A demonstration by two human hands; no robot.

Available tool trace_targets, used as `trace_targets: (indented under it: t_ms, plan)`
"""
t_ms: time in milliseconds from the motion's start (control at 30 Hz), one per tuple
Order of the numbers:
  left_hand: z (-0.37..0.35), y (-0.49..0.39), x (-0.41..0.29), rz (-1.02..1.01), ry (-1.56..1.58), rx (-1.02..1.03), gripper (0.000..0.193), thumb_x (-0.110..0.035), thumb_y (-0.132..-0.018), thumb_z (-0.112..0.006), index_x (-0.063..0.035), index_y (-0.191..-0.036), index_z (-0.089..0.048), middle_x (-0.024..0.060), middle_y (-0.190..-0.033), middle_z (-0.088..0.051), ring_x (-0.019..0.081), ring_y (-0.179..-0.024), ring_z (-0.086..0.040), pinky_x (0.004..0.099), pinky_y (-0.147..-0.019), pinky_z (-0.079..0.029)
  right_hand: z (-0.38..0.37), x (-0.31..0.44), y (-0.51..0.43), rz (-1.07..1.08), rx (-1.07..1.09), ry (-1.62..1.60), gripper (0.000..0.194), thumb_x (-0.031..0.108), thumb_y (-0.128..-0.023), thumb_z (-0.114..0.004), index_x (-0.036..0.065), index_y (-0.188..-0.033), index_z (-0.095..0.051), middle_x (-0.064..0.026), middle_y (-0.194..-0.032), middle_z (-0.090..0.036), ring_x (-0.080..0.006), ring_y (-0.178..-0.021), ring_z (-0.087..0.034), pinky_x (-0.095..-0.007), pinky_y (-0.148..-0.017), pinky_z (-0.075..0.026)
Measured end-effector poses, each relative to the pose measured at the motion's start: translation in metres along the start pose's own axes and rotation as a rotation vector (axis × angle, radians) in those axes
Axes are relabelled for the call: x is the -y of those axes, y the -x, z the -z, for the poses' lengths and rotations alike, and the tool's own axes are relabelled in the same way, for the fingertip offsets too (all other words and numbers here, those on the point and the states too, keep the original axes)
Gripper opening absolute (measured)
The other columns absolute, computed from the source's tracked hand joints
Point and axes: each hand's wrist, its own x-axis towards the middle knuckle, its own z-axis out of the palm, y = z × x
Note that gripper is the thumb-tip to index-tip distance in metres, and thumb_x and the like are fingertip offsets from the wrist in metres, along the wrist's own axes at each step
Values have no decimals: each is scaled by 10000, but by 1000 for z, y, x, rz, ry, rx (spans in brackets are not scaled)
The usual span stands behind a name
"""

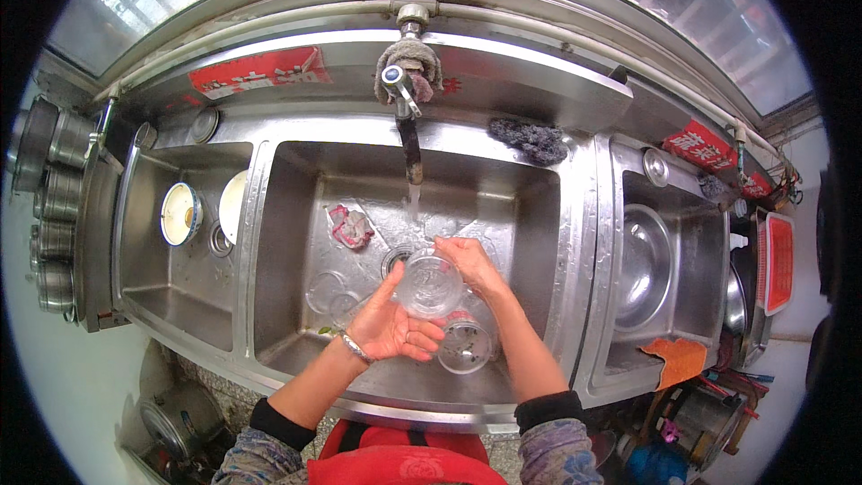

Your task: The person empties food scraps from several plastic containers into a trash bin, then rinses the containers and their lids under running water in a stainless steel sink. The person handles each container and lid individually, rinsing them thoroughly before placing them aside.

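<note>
Over the large middle sink basin [539,249], a clear round container [429,283] is tilted between both hands. My right hand [471,263] pinches its upper rim. My left hand [397,327] is under its lower left side, palm up and fingers spread; whether it bears any weight I cannot tell. Water runs from the faucet spout [412,165] just above the hands. Below the container, another clear round container [465,348] with dark bits inside sits in the basin. More clear plastic pieces [326,292] lie at the left, and a crumpled pink and grey cloth [350,227] rests near the drain.
The left basin holds a white bowl with a blue rim [180,214] and another white dish [234,207]. A dark scouring pad [528,140] lies on the back ledge. In the right basin stands a large metal bowl [640,269]; an orange cloth [679,360] hangs over its front edge.
</note>
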Motion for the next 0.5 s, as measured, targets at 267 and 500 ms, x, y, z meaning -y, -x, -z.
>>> trace_targets:
  t_ms: [267, 500]
  plan:
    - [-25, 7, 22, -117, -267, -57, 1125, -843, -780, -332, 197, -1183, -476, 316, -1030, -639, 403, -892, -677, 498, -787, -563, 10, 33, 41, 82, -113, 0, 306, 310, -926, -605, 17, -928, -695, 16, -728, -609, -68, -644, -515, -250, -570, -401]
    - [1, -5, 4, -247, -278, -195, 1020, -776, -846, -301, 164, -1163, -540, 341, -1090, -609, 401, -921, -671, 498, -759, -572, 12, 5, 19, 344, -402, 378, 361, 337, -936, -541, -5, -873, -639, -98, -672, -594, -151, -624, -563, -323, -565, -423]
